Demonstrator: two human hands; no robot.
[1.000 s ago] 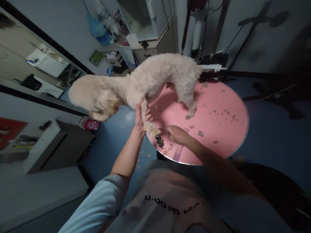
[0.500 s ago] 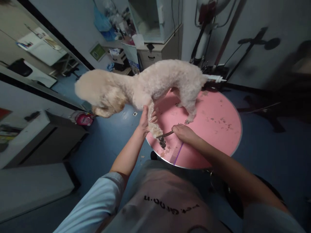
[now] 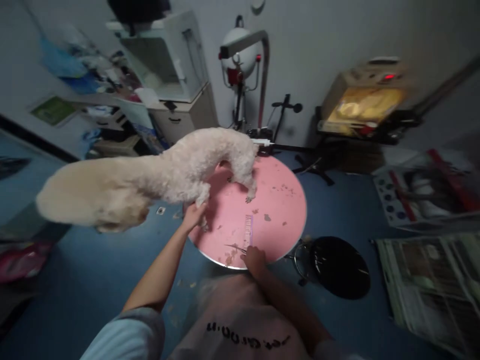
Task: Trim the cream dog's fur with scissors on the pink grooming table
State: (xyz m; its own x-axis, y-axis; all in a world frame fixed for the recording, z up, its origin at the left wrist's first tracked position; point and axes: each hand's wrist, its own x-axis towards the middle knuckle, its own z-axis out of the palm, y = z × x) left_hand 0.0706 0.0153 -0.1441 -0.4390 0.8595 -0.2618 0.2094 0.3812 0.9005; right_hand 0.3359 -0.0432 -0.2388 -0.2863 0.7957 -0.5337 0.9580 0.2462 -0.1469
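Observation:
A cream curly-coated dog (image 3: pixel 180 170) stands on a round pink table (image 3: pixel 277 220), its head and forequarters reaching out past the table's left edge. My left hand (image 3: pixel 193 216) is closed around the dog's front leg at that edge. My right hand (image 3: pixel 254 261) rests at the table's near rim, closed on thin scissors (image 3: pixel 235 247) whose blades point left. A purple comb (image 3: pixel 248 231) lies flat on the pink top just above that hand. Clipped tufts of fur are scattered over the table.
A black round stool (image 3: pixel 339 267) stands right of the table on the blue floor. Behind the table are a stand dryer (image 3: pixel 242 55), a white cabinet (image 3: pixel 180 117) and a lit box (image 3: pixel 362 102). Wire cages (image 3: pixel 431 270) fill the right side.
The view has pulled back and swung right. My right hand with the scissors has drawn away from the paw to the table's near rim. My left hand still holds the front leg.

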